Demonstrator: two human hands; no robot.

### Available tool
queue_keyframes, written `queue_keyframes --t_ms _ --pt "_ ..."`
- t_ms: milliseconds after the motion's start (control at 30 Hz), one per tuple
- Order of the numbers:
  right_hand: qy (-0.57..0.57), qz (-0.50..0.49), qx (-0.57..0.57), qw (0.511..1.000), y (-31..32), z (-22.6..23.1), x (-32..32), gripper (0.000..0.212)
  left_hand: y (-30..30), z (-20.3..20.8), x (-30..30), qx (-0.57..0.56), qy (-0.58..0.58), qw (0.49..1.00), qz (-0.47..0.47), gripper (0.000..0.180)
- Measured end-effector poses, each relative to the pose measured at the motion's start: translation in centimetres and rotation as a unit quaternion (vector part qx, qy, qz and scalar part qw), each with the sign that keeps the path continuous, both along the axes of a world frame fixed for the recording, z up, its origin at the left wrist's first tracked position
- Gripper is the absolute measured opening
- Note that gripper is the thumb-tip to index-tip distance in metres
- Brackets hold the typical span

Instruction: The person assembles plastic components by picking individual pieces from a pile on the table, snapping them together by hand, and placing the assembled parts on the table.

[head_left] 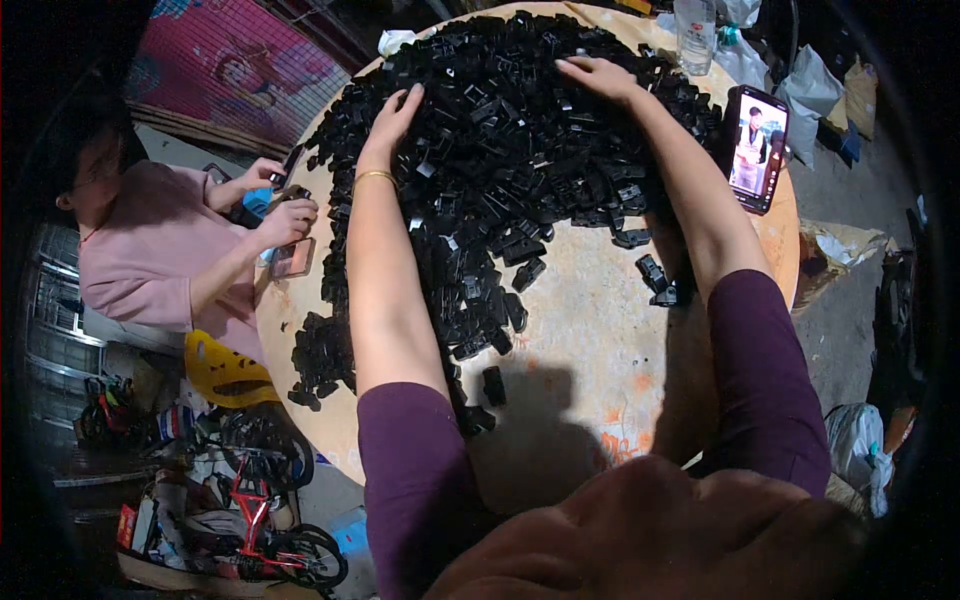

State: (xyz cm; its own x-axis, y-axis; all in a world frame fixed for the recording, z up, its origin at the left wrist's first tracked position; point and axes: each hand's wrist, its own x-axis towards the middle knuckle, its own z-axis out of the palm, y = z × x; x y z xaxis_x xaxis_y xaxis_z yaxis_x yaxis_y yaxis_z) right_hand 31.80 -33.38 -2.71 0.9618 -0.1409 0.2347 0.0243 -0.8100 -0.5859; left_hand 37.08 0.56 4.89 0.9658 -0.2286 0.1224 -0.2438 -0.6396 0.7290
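Note:
A wide heap of small black plastic parts (500, 130) covers the far part of a round table (560, 340); their exact kind is too small to make out. Both my arms reach forward across it. My left hand (393, 120) rests at the heap's left side, fingers stretched out and partly hidden against the pieces. At the far right of the heap lies my right hand (603, 78), its fingers extended leftward over the parts. Neither hand shows a piece held in it. A few black parts (657, 275) lie apart near my right forearm.
A phone (756, 150) with a lit screen stands at the table's right edge, near a clear plastic container (694, 38). At the left, a person (165, 230) handles small dark pieces beside another phone (292, 259). A yellow chair (225, 368) and a red bicycle (255, 515) stand lower left.

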Motion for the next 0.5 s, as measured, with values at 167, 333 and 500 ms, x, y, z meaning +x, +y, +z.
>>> queue_keyframes --t_ms 167,333,500 --pt "0.013 0.075 0.075 0.994 4.7 1.0 -1.3 0.063 -2.1 -0.2 -0.8 -0.035 0.009 0.998 -0.051 0.078" --pt "0.004 0.097 0.097 0.991 5.4 0.9 -4.9 0.06 -3.5 -0.2 -3.7 0.032 0.029 0.994 -0.098 0.077" --pt "-0.015 0.109 0.14 0.984 8.2 0.7 -8.2 0.063 -4.0 -1.3 -6.7 -0.03 0.007 0.981 -0.19 0.062"
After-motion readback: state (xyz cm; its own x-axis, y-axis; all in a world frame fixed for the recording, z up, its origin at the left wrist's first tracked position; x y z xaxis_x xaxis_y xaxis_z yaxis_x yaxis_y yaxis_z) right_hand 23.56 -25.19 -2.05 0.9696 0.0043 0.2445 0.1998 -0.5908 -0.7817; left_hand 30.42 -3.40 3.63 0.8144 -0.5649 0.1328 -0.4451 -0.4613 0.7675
